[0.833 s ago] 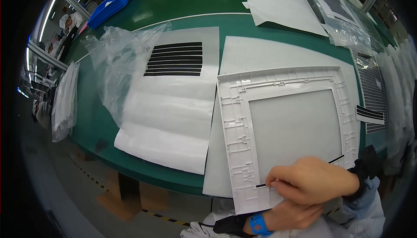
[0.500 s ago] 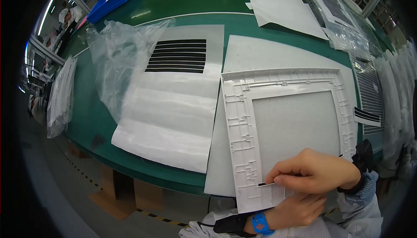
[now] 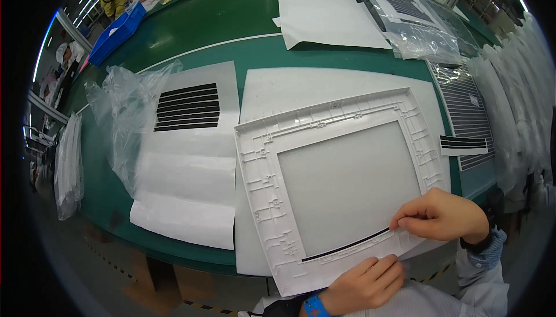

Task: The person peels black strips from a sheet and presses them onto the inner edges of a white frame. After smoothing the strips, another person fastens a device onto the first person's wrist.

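Black, thin, flat strip (image 3: 346,246): lying along the near inner border of the white, ribbed plastic frame (image 3: 268,195).
Right bare hand (image 3: 437,218): pinching the strip, thumb against forefinger.
Left bare hand (image 3: 366,284): fingers curling at the frame's outer near edge; whether gripping, cannot tell.
Strip step: apparently aligning and laying.
Frame next: probably needing steadying during pressing.

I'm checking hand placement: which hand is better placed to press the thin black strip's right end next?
Probably the right hand: its fingertips are at that end of the thin black strip. The left hand lies lower, by the outer edge of the white plastic rectangular frame.
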Motion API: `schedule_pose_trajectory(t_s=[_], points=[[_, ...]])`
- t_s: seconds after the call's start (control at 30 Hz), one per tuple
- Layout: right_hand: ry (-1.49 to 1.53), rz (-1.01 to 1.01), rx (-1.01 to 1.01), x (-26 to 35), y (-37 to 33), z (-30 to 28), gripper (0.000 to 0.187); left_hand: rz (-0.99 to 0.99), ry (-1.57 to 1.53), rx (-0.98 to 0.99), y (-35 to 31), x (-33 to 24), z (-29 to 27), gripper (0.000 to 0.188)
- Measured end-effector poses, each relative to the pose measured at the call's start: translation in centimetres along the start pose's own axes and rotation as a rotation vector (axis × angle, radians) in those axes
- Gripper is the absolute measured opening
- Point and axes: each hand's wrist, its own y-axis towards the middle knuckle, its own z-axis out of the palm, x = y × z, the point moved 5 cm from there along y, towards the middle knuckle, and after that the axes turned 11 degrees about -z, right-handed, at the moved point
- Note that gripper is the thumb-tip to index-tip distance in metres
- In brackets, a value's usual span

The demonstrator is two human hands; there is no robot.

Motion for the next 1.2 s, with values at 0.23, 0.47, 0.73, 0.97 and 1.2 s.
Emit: schedule_pose_trajectory(t_s=[0.23,0.47,0.73,0.97,1.2], points=[[0.038,0.191,-0.362,-5.0,-5.6,-3.5,0.019,-0.052,-0.016,-0.044,1.9,-0.3,-1.4,0.016],[-0.084,-0.031,-0.833,-6.8,-8.9,-6.6,0.010,-0.151,0.043,-0.084,2.3,-0.7,-1.5,0.025],[-0.544,-0.117,-0.768,-6.4,-3.2,-6.4,0.028,-0.078,-0.467,-0.130,1.0,-1.7,-3.1,0.015],[-0.395,-0.387,-1.175,-2.2,-7.9,-6.2,0.016,-0.959,-1.561,0.463,-3.8,-1.3,4.1,0.043],[0.520,-0.197,-0.659,-7.2,-5.8,-1.7,0.043,-0.833,-1.970,0.266,-2.3,-1.4,5.1,0.051]])
